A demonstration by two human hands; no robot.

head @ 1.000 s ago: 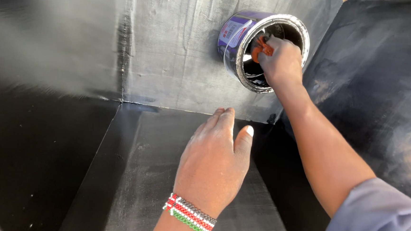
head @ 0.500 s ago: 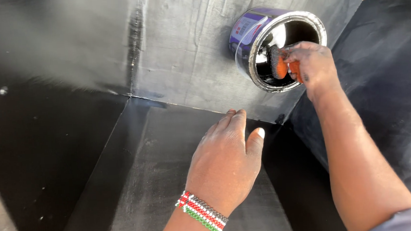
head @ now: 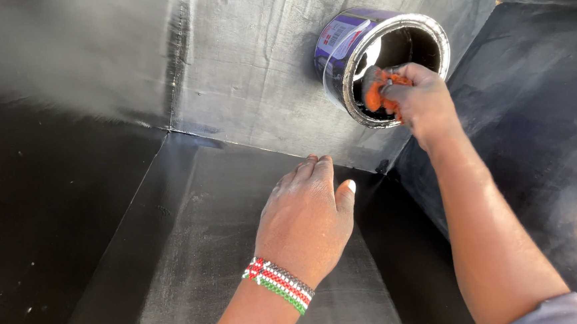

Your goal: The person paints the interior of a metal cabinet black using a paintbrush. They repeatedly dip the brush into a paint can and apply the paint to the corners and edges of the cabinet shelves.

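One orange rag (head: 381, 91), bunched into a wad, sits at the mouth of one paint tin (head: 381, 63). The right hand (head: 421, 100) has it pinched tight between thumb and curled fingers, so the grip is closed around the cloth with only its orange edges showing past the knuckles. The rag is partly inside the opening of the tin, against the lower left part of the rim (the rim itself is smeared with black).

The tin lies on its side with its open end facing the camera; its body is purple with a pale label, and its inside looks dark and glossy. It rests on a grey-black metal panel (head: 249, 64) that slopes away, close to the seam where that panel meets the next one.

The left hand (head: 309, 221) holds nothing. It lies flat, palm down, fingers together and thumb out to the side, pressed on a second dark panel (head: 194, 254) below the tin and well apart from it. One beaded bracelet (head: 279, 284) in red, white, green and black circles that wrist.

Further dark panels close in the left side (head: 51, 216) and the right side (head: 538, 100), four sloping faces in all meeting at welded seams.
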